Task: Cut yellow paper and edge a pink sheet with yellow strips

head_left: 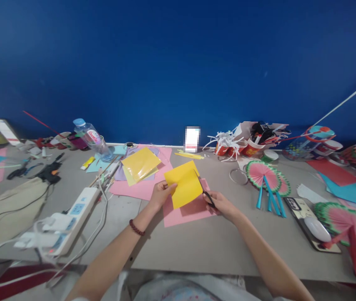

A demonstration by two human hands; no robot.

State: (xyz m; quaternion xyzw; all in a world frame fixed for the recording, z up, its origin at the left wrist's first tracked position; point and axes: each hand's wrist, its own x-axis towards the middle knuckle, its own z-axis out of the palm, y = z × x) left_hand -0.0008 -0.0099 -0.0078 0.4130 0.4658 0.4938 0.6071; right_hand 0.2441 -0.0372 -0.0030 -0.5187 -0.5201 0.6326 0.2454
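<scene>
My left hand [162, 193] pinches the left edge of a yellow sheet of paper [185, 189], held up above the table. In my right hand [223, 205] is a pair of black-handled scissors [209, 198], its blades at the paper's right side. A slit runs in near the upper right, with a strip of the yellow sheet standing beyond it. Beneath lies a pink sheet [171, 219], partly shaded and covered. Several thin yellow strips [189, 155] rest on the table just behind.
Left of my hands are a yellow packet of paper [140, 165], a white power strip [79, 213] with cables, a glue gun [50, 172] and a plastic bottle [94, 140]. To the right lie watermelon-patterned paper fans [263, 175], a phone [314, 225] and red cups [253, 148].
</scene>
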